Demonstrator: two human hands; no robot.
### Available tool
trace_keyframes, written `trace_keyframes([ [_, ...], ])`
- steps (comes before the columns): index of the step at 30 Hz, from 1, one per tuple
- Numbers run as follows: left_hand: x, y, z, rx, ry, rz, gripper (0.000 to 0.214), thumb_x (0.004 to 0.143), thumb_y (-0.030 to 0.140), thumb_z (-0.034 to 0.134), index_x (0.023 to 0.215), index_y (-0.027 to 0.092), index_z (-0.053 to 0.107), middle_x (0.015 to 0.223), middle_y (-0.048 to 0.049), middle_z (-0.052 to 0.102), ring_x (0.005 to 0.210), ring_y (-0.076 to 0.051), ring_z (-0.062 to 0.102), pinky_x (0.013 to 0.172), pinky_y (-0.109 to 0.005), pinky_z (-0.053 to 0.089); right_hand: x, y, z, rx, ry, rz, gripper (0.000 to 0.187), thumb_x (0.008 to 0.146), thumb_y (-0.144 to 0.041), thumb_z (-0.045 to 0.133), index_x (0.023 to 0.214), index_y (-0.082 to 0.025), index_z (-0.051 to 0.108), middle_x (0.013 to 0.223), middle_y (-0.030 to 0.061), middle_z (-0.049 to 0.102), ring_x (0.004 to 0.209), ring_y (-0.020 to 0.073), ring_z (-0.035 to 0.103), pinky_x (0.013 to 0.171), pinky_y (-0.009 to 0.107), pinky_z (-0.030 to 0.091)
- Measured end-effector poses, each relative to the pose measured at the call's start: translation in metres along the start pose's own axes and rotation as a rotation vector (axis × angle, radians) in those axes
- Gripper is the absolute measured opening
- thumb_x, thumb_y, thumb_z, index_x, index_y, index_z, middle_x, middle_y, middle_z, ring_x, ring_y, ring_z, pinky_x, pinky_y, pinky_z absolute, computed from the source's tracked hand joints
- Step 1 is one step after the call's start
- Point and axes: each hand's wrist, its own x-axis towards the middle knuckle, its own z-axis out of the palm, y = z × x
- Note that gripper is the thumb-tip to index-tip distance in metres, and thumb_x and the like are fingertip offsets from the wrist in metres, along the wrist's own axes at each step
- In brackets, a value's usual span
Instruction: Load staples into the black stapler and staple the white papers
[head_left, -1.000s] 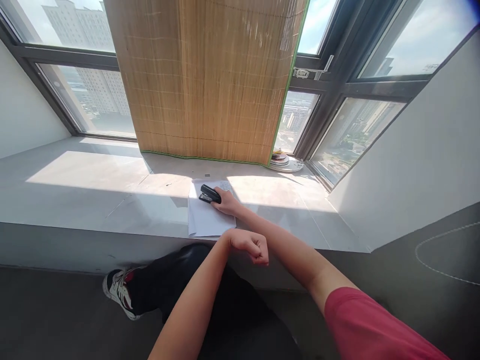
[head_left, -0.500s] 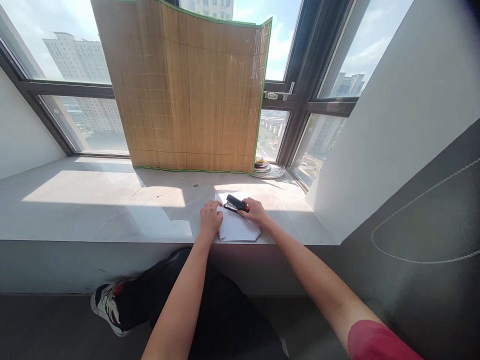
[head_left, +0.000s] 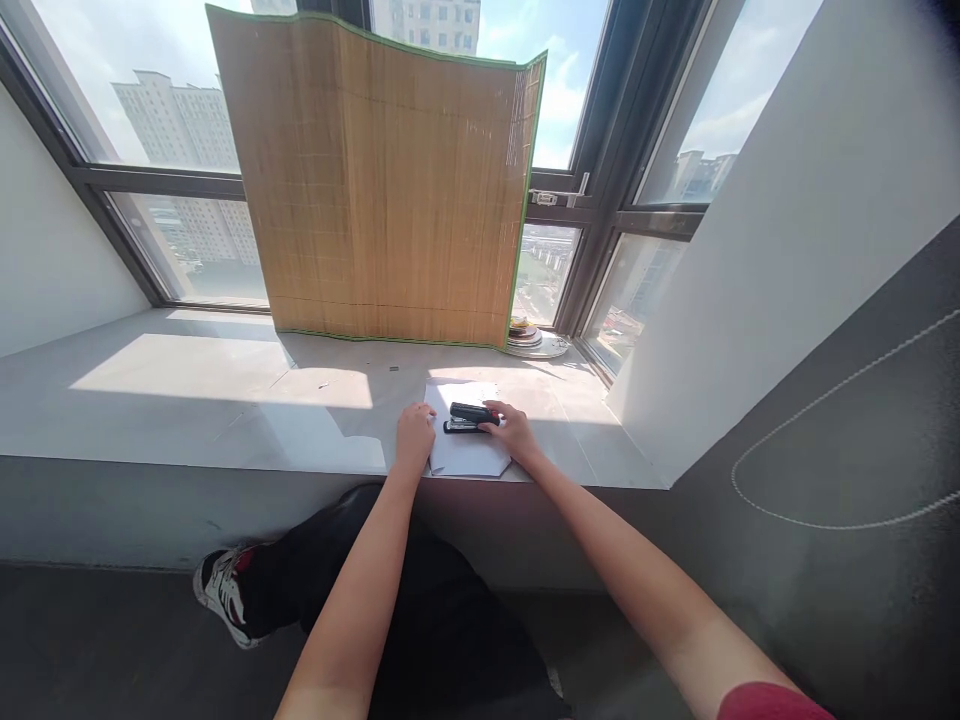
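Observation:
White paper (head_left: 469, 458) lies at the front edge of the windowsill, apparently folded or in more than one layer. My left hand (head_left: 414, 437) is closed at its left edge, fingers curled against the paper, fingertips partly hidden. From the right, my right hand (head_left: 516, 432) grips the rear end of a black stapler (head_left: 471, 415) with a bit of red near the fingers. The stapler is over the middle of the paper, pointing left, with a gap between its upper arm and base. Whether its base touches the paper I cannot tell.
A bamboo mat (head_left: 390, 200) with green edging stands upright against the window. Beside its lower right corner sits a stack of plates (head_left: 536, 345). The sill (head_left: 187, 420) ends in a front edge above my legs. A beaded cord (head_left: 810, 522) hangs at the right wall.
The stapler has turned from slanting across the paper to lying nearly straight left to right, its side now facing me. My view has shifted slightly. Both hands stay by the paper.

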Motion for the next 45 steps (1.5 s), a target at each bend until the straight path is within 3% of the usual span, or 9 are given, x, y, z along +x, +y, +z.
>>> trace_keyframes([
  [6, 0.008, 0.004, -0.001, -0.494, 0.129, -0.046, 0.037, 0.092, 0.008, 0.047, 0.113, 0.02, 0.076, 0.129, -0.0125, 0.077, 0.13, -0.027, 0.067, 0.122, -0.045, 0.045, -0.001, -0.009, -0.013, 0.082, 0.201, 0.093, 0.05, 0.097, -0.059, 0.052, 0.076, -0.024, 0.08, 0.076, 0.0049, 0.066, 0.079, 0.0223, 0.061, 0.081, 0.037, 0.049],
  [15, 0.008, 0.02, -0.015, -1.57, 0.192, -0.434, 0.034, 0.104, 0.038, 0.048, 0.111, 0.019, 0.076, 0.149, -0.0161, 0.069, 0.144, -0.026, 0.063, 0.129, -0.047, 0.04, -0.005, -0.007, -0.013, 0.139, 0.162, 0.23, 0.042, 0.084, -0.047, 0.056, 0.049, -0.024, 0.051, 0.054, -0.0042, 0.032, 0.057, 0.0137, 0.036, 0.06, 0.029, 0.035],
  [19, 0.008, 0.016, -0.023, -1.675, 0.24, -0.518, 0.039, 0.105, 0.04, 0.043, 0.116, 0.02, 0.075, 0.156, -0.0158, 0.064, 0.148, -0.025, 0.06, 0.131, -0.046, 0.038, -0.005, -0.008, -0.012, 0.076, 0.17, 0.196, 0.048, 0.084, -0.048, 0.058, 0.047, -0.025, 0.037, 0.054, -0.0045, 0.027, 0.057, 0.0128, 0.032, 0.059, 0.03, 0.032],
  [22, 0.007, 0.015, -0.024, -1.715, 0.252, -0.536, 0.042, 0.105, 0.041, 0.041, 0.119, 0.02, 0.074, 0.158, -0.0155, 0.063, 0.148, -0.025, 0.06, 0.131, -0.045, 0.038, -0.006, -0.01, -0.015, 0.104, 0.174, 0.176, 0.045, 0.088, -0.053, 0.056, 0.053, -0.024, 0.054, 0.058, -0.0016, 0.046, 0.062, 0.0162, 0.047, 0.065, 0.031, 0.04],
  [29, 0.006, 0.019, -0.018, -1.788, 0.25, -0.464, 0.042, 0.106, 0.043, 0.043, 0.115, 0.019, 0.076, 0.155, -0.0162, 0.065, 0.146, -0.026, 0.062, 0.13, -0.047, 0.039, 0.003, -0.02, -0.01, 0.045, 0.018, 0.052, 0.054, 0.08, -0.06, 0.078, 0.118, -0.022, 0.078, 0.122, 0.0129, 0.078, 0.104, 0.0278, 0.069, 0.085, 0.038, 0.054],
  [33, 0.006, 0.017, -0.019, -1.833, 0.253, -0.458, 0.048, 0.109, 0.048, 0.038, 0.116, 0.019, 0.076, 0.155, -0.0153, 0.066, 0.146, -0.026, 0.062, 0.129, -0.046, 0.04, 0.015, -0.029, 0.005, -0.074, -0.214, 0.005, 0.037, 0.075, -0.047, 0.084, 0.104, -0.024, 0.08, 0.099, 0.0052, 0.081, 0.093, 0.0265, 0.071, 0.088, 0.039, 0.054],
  [36, 0.005, 0.016, -0.02, -1.871, 0.285, -0.474, 0.052, 0.11, 0.049, 0.034, 0.116, 0.019, 0.076, 0.156, -0.0154, 0.065, 0.146, -0.025, 0.062, 0.129, -0.044, 0.04, 0.015, -0.044, 0.011, -0.13, -0.102, -0.017, 0.022, 0.081, -0.039, 0.081, 0.096, -0.023, 0.081, 0.091, 0.0044, 0.079, 0.086, 0.0257, 0.07, 0.085, 0.039, 0.055],
  [40, 0.004, 0.018, -0.02, -1.939, 0.285, -0.494, 0.064, 0.111, 0.057, 0.026, 0.117, 0.017, 0.075, 0.151, -0.0188, 0.067, 0.142, -0.028, 0.064, 0.125, -0.045, 0.047, 0.001, -0.078, 0.013, -0.254, 0.038, -0.265, 0.019, 0.097, -0.031, 0.071, 0.112, -0.027, 0.081, 0.107, 0.0089, 0.079, 0.103, 0.0296, 0.067, 0.093, 0.044, 0.056],
  [45, 0.004, 0.02, -0.021, -2.036, 0.294, -0.454, 0.072, 0.112, 0.059, 0.021, 0.11, 0.013, 0.076, 0.144, -0.0223, 0.071, 0.138, -0.03, 0.068, 0.12, -0.046, 0.053, -0.017, -0.105, 0.02, -0.472, -0.124, -0.683, 0.033, 0.109, -0.018, 0.052, 0.126, -0.031, 0.078, 0.118, 0.0078, 0.078, 0.108, 0.0267, 0.066, 0.1, 0.047, 0.054],
])
